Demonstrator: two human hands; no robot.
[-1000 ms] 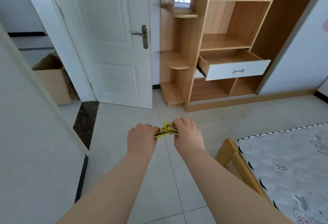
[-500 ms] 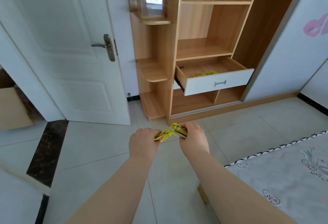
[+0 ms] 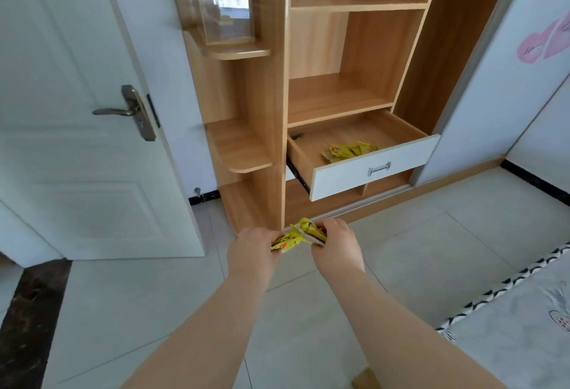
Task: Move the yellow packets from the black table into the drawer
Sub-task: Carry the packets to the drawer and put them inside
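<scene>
I am on the carrying leg of the job: my left hand [image 3: 251, 253] and my right hand [image 3: 336, 248] are both closed around a small bunch of yellow packets [image 3: 299, 236], held between them at about waist level out in front of me. The left fingers are curled over one end of the bunch, the right fingers over the other, so the packets bridge the gap between my two fists and poke up a little above my knuckles. How many I hold I cannot tell; they are crumpled together.

The open drawer [image 3: 373, 169] lies ahead of my grip, above it and off to the right, pulled out of the wooden cabinet [image 3: 271, 111]. More packets already in the drawer [image 3: 348, 151] sit just behind its white front. The black table is nowhere in sight from here.

The next move, as I judge it, calls for closing the remaining gap, lifting the bunch over the drawer's white front and letting go only once both hands are above the wooden floor of it, so nothing catches on the edge or slips down onto the tiles.

Compared with half a second ago, the cabinet fills more of my view and the drawer stands nearer to my hands, its contents showing more plainly. My hold on the bunch has not changed.
</scene>
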